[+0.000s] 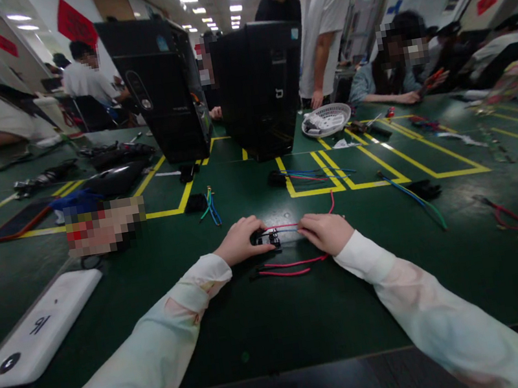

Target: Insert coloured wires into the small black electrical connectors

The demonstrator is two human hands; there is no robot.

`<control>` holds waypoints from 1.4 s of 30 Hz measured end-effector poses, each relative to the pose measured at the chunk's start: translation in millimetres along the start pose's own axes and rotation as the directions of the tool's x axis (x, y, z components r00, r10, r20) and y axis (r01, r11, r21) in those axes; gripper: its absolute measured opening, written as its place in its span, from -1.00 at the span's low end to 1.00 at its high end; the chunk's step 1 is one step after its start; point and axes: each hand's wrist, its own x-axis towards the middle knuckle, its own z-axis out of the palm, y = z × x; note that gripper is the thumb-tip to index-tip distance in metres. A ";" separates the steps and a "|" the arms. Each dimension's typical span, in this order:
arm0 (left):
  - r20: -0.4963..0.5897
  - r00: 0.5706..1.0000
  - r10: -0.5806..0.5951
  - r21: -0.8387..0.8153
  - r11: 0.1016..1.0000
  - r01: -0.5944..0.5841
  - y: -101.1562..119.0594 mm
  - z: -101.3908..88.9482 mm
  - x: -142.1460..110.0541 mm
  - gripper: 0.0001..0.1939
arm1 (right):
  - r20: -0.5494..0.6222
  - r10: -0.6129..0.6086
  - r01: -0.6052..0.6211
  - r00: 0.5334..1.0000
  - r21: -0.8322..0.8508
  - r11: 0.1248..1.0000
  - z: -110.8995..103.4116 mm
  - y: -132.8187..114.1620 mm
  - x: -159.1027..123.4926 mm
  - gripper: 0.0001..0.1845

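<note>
Wires (284, 226), running sideways, black connector (273, 239) at left

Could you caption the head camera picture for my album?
Left hand gripping a small black part, right hand pinching thin wires, above a green table.

Left fingers (252, 224) holding black connector (274, 239), right fingers (307, 222) pinching wires (284, 225), green table (309, 324)
</note>
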 end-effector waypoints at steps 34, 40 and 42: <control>-0.001 1.000 -0.007 -0.012 1.000 0.007 -0.7 0.8 0.4 -0.56 | -0.027 0.001 0.002 1.000 0.125 0.992 8.0 0.1 0.8 -0.78; 0.004 1.000 -0.011 -0.009 1.000 0.012 -0.9 0.7 0.2 -0.56 | 0.013 -0.020 0.019 1.000 0.130 0.991 7.7 -0.9 0.6 -0.82; 0.002 1.000 -0.006 0.000 1.000 0.006 -1.0 0.7 0.0 -0.56 | 0.031 -0.072 0.068 0.997 0.116 0.991 6.4 -0.7 1.0 -0.84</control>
